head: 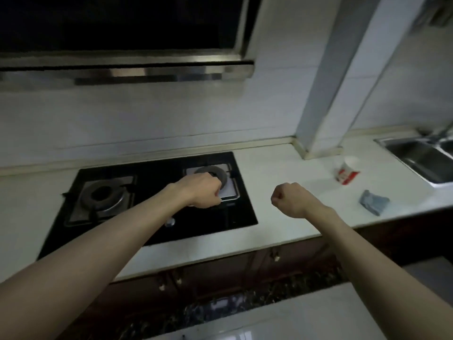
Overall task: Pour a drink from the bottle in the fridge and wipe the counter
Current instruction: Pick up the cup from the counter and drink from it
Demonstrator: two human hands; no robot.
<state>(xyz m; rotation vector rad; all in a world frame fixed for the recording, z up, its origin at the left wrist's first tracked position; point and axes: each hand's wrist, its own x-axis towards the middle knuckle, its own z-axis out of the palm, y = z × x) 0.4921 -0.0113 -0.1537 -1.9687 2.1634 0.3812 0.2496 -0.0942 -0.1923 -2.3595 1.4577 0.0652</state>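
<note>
a single wide-angle camera sits on my head and looks forward and down, so straight lines bow near the edges. it faces the white counter (282, 173) and the tiled wall behind it from standing height, close enough that my forearms run in from the bottom corners. my left hand (201, 190) and right hand (291, 200) are near mid-frame. the gas hob (152, 168) lies left of centre, the sink (416, 153) at the right edge.

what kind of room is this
Most likely a home kitchen: a two-burner gas hob set in a white counter, a steel hood above it, and a steel sink at the right.
</note>
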